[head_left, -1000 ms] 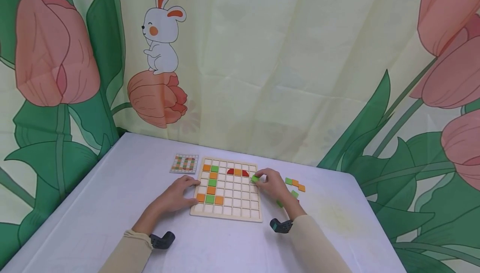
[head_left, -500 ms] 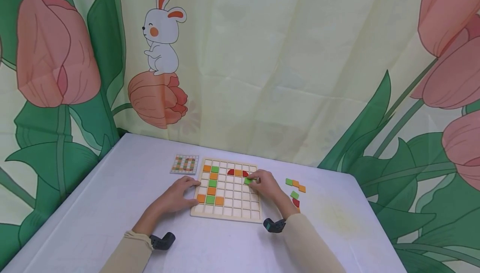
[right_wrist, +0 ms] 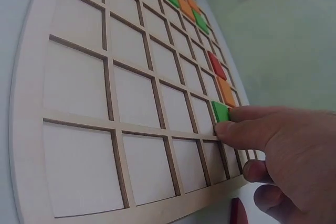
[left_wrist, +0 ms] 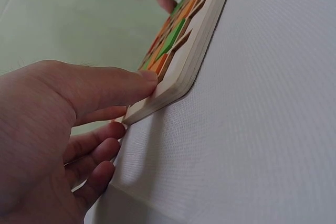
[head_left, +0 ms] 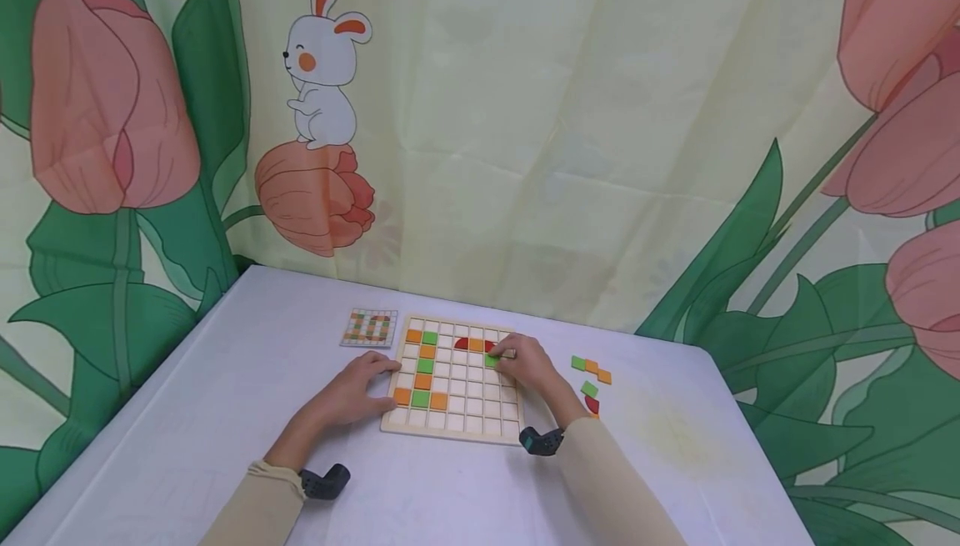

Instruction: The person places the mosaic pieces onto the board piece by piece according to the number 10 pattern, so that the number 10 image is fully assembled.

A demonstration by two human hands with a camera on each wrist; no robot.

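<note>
A square wooden grid board (head_left: pixel 474 407) lies on the table with orange and green tiles in its left columns. Toward its far side sit an orange tile (head_left: pixel 476 345) and red curved tiles (head_left: pixel 461 343). My right hand (head_left: pixel 527 363) pinches a green tile (right_wrist: pixel 220 112) between thumb and index finger, at a cell near the right side, just nearer than the red piece. The other fingers hang curled over the board's edge. My left hand (head_left: pixel 352 390) rests at the board's left edge, thumb (left_wrist: pixel 149 76) on top of the rim near the corner and fingertips against its side.
A small pattern card (head_left: pixel 369 327) lies left of the board's far corner. To the right are loose tiles: green (head_left: pixel 578 363) and orange (head_left: pixel 603 377) ones, another green tile (head_left: pixel 589 390) and a red piece (head_left: pixel 592 404). A floral curtain (head_left: pixel 510 154) hangs behind the white-covered table.
My right hand has moved left from the board's right edge with the green tile, bringing it to a cell near the red piece. My left hand stays put.
</note>
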